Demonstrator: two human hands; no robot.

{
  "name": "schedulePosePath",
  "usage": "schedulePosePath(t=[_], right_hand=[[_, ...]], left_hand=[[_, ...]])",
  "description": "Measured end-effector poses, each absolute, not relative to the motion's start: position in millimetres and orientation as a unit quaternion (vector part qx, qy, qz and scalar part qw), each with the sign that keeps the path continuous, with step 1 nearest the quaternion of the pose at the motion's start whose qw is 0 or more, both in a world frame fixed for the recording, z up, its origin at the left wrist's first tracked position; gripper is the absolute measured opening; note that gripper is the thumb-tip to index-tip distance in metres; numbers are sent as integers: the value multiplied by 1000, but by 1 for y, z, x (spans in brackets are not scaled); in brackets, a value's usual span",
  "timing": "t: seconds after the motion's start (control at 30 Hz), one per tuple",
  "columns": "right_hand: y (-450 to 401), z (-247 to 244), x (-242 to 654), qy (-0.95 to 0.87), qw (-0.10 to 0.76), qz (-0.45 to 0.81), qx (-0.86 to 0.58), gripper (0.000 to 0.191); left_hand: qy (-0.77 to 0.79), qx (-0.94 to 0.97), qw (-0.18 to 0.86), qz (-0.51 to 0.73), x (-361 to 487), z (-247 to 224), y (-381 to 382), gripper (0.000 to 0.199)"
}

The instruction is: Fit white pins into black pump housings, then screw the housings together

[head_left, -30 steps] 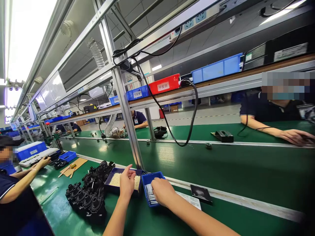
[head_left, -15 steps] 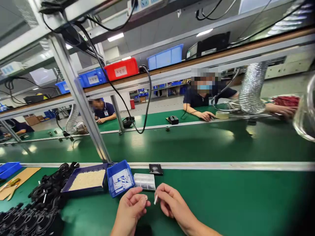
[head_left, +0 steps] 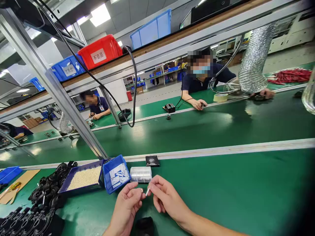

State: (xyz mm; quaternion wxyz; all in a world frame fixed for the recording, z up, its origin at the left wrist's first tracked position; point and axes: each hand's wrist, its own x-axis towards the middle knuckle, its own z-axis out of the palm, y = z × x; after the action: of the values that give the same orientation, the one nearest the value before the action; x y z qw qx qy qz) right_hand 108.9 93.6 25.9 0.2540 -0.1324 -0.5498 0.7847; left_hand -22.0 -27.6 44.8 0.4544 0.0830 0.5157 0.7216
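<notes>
My left hand (head_left: pixel 128 204) pinches a tiny cream bead-like piece (head_left: pixel 141 190) between thumb and forefinger. Facing it, my right hand (head_left: pixel 165 197) grips a short thin white rod (head_left: pixel 147 191), whose lower end is close to the left fingertips; whether they touch I cannot tell. Just beyond both hands lies a clear plastic case (head_left: pixel 141 174). Left of it, a blue bin (head_left: pixel 106 178) holds several similar white rods. A dark purple tray (head_left: pixel 64 190) beside that bin is filled with small cream pieces.
Black moulded parts (head_left: pixel 31 219) are piled at the left, near cardboard (head_left: pixel 27 178) and a blue tray (head_left: pixel 10 174). A black square block (head_left: pixel 152 161) lies behind the case, and a dark object (head_left: pixel 144 226) sits below my hands. Co-workers sit across the green bench behind a metal post (head_left: pixel 61 98).
My right hand has brought the white rod closer to the small piece in my left hand. The camera view has shifted and tilted a little.
</notes>
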Motion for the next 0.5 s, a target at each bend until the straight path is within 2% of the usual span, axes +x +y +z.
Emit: schedulePosePath(t=[0.2, 0.5], right_hand=[[89, 31, 112, -563, 274, 769, -126, 54], [90, 33, 113, -589, 296, 738, -143, 51]], left_hand=[[522, 64, 439, 728, -20, 49, -29, 73], [512, 63, 439, 735, -21, 48, -28, 64]])
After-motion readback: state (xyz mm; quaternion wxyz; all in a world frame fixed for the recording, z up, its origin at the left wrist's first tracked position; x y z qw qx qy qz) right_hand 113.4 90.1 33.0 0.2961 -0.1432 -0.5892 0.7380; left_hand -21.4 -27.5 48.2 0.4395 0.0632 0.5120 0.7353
